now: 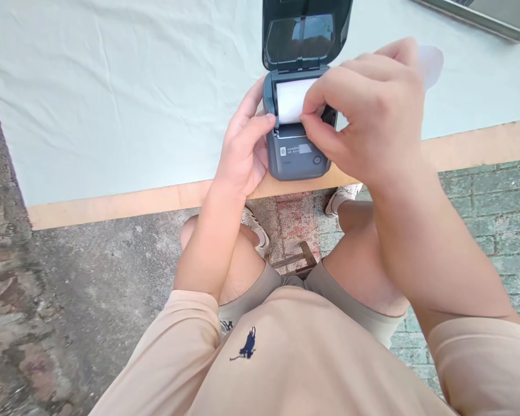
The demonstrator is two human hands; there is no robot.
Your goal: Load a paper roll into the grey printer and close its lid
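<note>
A small dark grey label printer (301, 164) is held over the table's front edge, its lid (305, 34) raised with a see-through window in it. My left hand (247, 136) wraps round the printer's left side, the thumb on the rim of the compartment. Inside sits a white paper roll (290, 101). The thumb and forefinger of my right hand (368, 104) pinch at the roll's front right edge, hiding its right part. A pale, round-ended slip (432, 66) shows beyond the right knuckles; whether that hand holds it I cannot tell.
A pale cloth (156, 98) covers the table, with a bare wooden edge (112, 205) in front. At the back right lies a metal-rimmed tray or case (502, 17). Under the table are my legs and a wooden stool part (301, 260). A rough stone wall (8, 289) stands left.
</note>
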